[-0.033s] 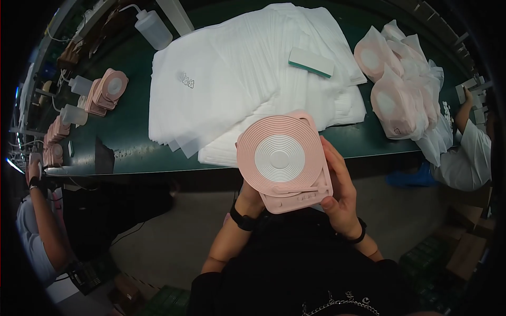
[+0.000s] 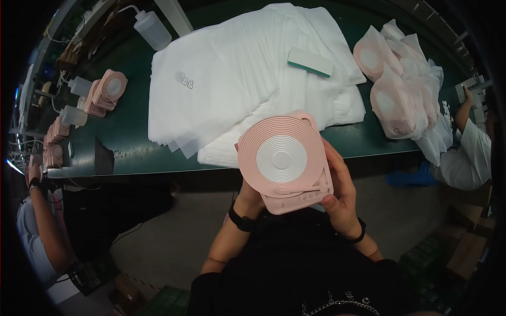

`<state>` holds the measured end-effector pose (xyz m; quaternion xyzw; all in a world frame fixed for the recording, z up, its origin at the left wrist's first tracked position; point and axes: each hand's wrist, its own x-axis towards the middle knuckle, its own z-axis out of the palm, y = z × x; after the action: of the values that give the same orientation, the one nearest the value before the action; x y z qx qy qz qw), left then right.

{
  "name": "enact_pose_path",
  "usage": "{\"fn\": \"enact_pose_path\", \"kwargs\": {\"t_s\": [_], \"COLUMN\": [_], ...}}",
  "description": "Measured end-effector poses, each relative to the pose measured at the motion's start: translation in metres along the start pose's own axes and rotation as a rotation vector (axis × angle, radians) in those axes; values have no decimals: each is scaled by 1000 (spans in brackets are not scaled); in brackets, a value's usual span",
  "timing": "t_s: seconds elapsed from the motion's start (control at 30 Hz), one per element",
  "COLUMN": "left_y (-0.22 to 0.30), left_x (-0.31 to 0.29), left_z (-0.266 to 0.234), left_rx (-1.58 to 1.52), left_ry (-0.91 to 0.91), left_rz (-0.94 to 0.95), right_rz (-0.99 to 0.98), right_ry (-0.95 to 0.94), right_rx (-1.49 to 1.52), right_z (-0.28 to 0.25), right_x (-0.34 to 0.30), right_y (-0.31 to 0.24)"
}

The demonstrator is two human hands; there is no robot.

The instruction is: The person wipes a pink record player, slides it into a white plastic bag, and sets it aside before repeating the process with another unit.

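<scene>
Between my two hands I hold a pink plastic piece shaped like a small record player (image 2: pixel 308 147), in front of the table's near edge. Its round ridged disc has a white ringed centre, and an arm shape runs along its lower side. My right hand (image 2: pixel 343 192) grips the right edge, thumb on the front and fingers behind. My left hand (image 2: pixel 251 196) is closed on the left side from behind; most of its fingers are hidden by the piece.
A wide stack of white translucent bags (image 2: pixel 211 89) lies on the green table (image 2: pixel 126 142). On it rests a white-and-green block (image 2: pixel 310 62). Bagged pink pieces (image 2: pixel 392 100) are piled right; bare ones (image 2: pixel 112 87) stand left near squeeze bottles (image 2: pixel 153 30). People work at both sides.
The pink piece has shifted very slightly to the right in my hands. Otherwise nothing has visibly changed.
</scene>
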<state>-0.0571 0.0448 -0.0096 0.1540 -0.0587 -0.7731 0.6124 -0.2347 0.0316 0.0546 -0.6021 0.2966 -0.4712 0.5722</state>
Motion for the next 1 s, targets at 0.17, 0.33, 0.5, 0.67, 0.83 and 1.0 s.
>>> {"fn": "enact_pose_path", "kwargs": {"t_s": [0.17, 0.33, 0.5, 0.67, 0.83, 1.0], "left_y": [6, 0, -4, -11, -13, -13], "left_x": [-1, -6, -5, -12, -14, -10], "left_z": [48, 57, 60, 61, 65, 58], "left_rx": [418, 675, 743, 825, 773, 782], "left_ry": [-71, -63, -54, 17, 8, -7], "left_rz": [16, -96, -191, -169, -181, -179], "right_rz": [96, 198, 303, 284, 294, 280], "right_ry": [53, 36, 13, 28, 60, 76], "right_rx": [57, 161, 172, 254, 250, 261], "right_z": [-9, -17, -20, -21, -21, -24], "right_x": [10, 23, 24, 18, 14, 14], "right_y": [-1, -12, -14, -12, -14, -3]}}
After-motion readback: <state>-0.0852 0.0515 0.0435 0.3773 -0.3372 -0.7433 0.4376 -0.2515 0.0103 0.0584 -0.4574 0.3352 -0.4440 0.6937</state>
